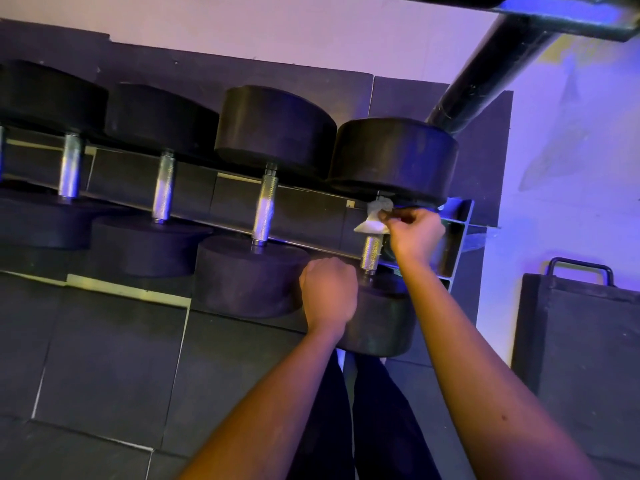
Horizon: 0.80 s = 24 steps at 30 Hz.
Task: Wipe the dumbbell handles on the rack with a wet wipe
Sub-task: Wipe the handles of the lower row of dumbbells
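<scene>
My right hand (415, 233) pinches the wet wipe (372, 220) at the upper end of the handle (370, 252). Its axis runs down-frame toward my left hand (329, 292), which is fisted and seemingly empty against the near head (381, 323).

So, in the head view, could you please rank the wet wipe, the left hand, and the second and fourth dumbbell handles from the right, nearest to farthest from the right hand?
1. wet wipe, pinched by the right hand itself.
2. left hand, just below-left.
3. second handle from the right, further left.
4. fourth handle from the right, far left.
</scene>
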Available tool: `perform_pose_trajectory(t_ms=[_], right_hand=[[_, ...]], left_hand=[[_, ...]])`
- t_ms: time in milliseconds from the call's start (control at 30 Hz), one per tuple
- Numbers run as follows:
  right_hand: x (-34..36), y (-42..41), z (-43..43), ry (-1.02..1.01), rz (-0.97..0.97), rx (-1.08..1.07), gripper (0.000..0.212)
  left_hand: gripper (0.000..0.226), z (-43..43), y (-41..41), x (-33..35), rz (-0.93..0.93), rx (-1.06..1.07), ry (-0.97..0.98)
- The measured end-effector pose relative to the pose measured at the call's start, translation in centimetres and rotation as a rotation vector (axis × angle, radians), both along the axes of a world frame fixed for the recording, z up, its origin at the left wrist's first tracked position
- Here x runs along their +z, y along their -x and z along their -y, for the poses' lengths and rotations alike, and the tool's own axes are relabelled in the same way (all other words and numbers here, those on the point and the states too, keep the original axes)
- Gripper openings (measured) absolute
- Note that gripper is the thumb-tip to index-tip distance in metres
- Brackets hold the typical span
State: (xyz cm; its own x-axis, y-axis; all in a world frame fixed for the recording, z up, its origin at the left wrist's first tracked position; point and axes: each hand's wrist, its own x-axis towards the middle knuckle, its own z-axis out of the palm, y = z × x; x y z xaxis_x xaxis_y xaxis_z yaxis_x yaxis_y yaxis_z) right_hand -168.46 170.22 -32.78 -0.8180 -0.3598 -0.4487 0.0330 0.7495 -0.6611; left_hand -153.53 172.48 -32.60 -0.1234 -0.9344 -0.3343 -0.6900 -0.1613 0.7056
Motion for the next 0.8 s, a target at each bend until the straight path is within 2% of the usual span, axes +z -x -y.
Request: perform_pose_trajectory(t_ms=[167,267,400,500,633,733,800], right_hand=[[-0.2,-0.7,-1.5,-0.116,0.025,0.229,0.010],[-0.5,-2.1,-3.8,-0.231,0.064,0.394,0.015],[-0.6,-2.0,-4.0,-0.256,0.095,0.439,0.017],[0.0,-1.7,-4.1,-0.234,0.159,0.384,0.010],[3.1,-1.6,-5.8,-0.119,0.237,0.220,0.018],[7.8,-1.0,-7.0,0.002,0.340,0.100,0.022],[11.7,-0.3,-7.5,0.090,0.419,0.041,0.023]], left_hand=[[0.030,0.0,-0.1,-0.1,0.012,-0.010,0.004],[0.031,0.0,-0.1,-0.1,0.015,-0.003,0.010],[0.030,-0.1,0.1,0.1,0.042,-0.009,0.013],[0.032,-0.1,0.1,0.3,0.097,-0.054,-0.010],[0.017,0.9,0.9,3.1,0.186,-0.095,-0.205],[0.016,1.8,2.1,8.2,0.077,0.013,-0.330],[0.013,1.9,2.9,12.0,-0.063,0.101,-0.406]])
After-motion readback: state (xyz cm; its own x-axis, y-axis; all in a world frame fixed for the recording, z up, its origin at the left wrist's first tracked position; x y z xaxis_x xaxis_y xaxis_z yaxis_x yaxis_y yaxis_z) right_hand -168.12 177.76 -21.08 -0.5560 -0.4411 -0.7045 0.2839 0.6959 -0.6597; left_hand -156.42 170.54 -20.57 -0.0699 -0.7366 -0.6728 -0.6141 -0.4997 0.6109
